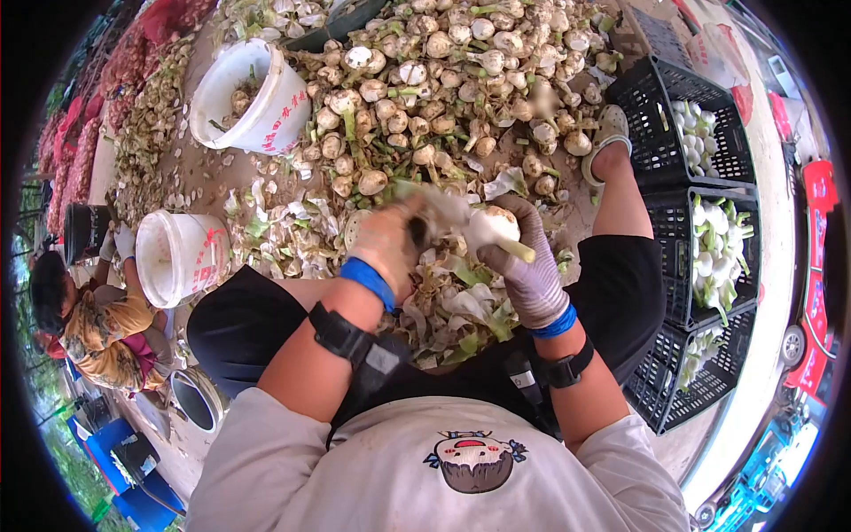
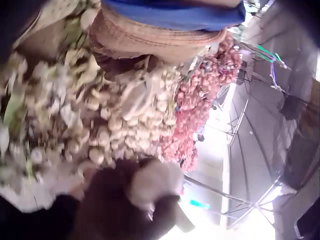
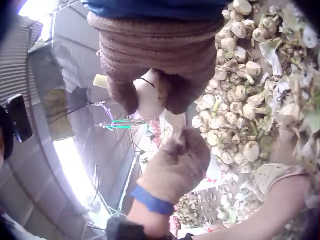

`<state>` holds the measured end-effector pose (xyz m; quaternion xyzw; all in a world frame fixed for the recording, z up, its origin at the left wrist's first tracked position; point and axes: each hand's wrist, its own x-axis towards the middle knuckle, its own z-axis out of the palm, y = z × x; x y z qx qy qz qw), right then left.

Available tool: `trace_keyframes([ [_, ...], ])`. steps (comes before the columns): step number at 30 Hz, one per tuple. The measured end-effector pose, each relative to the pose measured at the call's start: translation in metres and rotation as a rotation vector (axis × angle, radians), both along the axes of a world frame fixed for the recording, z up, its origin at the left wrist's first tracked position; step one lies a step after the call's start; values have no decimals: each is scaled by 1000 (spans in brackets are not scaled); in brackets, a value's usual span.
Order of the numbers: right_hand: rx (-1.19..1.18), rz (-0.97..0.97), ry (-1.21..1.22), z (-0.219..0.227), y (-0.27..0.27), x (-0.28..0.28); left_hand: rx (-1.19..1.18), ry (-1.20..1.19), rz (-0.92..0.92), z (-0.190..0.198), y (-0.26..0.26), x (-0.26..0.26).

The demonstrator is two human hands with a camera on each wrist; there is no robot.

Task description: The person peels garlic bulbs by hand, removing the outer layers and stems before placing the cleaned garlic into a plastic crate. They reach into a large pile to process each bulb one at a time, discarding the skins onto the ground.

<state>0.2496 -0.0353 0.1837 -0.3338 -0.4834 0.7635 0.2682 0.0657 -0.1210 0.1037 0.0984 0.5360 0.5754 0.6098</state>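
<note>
the bulb (image 1: 486, 223), likely firm, light and easily bruised, is best held round its sides, as the right hand (image 1: 534, 266) grips it; the left hand (image 1: 383, 241), blurred, i cannot tell.

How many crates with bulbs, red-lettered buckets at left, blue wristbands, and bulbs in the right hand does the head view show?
Crates: 3
Buckets: 2
Wristbands: 2
Bulb in right hand: 1
Total: 8

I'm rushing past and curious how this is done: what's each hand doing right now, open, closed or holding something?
Left hand: looks curled; too blurred to tell whether it holds anything.
Right hand: closed, holding a white bulb.
</note>
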Motion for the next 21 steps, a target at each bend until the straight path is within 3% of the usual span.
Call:
trace_keyframes([
  [1, 0, -2, 0, 0, 1, 1, -96, -171, 109, -13, 3, -7],
  [2, 36, 5, -43, 0, 4, 4, -98, -173, 105, -2, 10, -9],
  [4, 100, 21, -131, -2, 7, 9, -261, 1041, -182, 46, 21, -14],
  [5, 57, 20, -127, -8, 8, 8, -91, 1024, -255, 60, 22, -6],
  [6, 52, 24, -125, -10, 8, 6, 132, 1328, -354, 48, 27, -4],
  [7, 89, 47, -88, -11, 7, 4, 113, 1334, -427, 51, 24, 1],
  [8, 125, 68, -52, -13, 7, 3, 95, 1338, -502, 83, 25, 12],
  [10, 182, 66, -74, -25, 5, 5, 42, 1369, -527, 112, 26, 26],
  [12, 557, 160, -361, -23, 6, 5, -6, 1397, -549, 112, 25, 30],
  [13, 433, 179, -331, -17, 5, 5, 28, 1428, -546, 106, 24, 31],
  [18, 392, 145, -227, -21, 0, 9, -12, 1420, -525, 93, 24, 32],
  [20, 215, 107, -75, -23, 2, 10, 162, 1512, -343, 71, 26, 27],
  [21, 184, 117, -62, -24, 3, 9, -37, 1365, -352, 76, 29, 25],
])
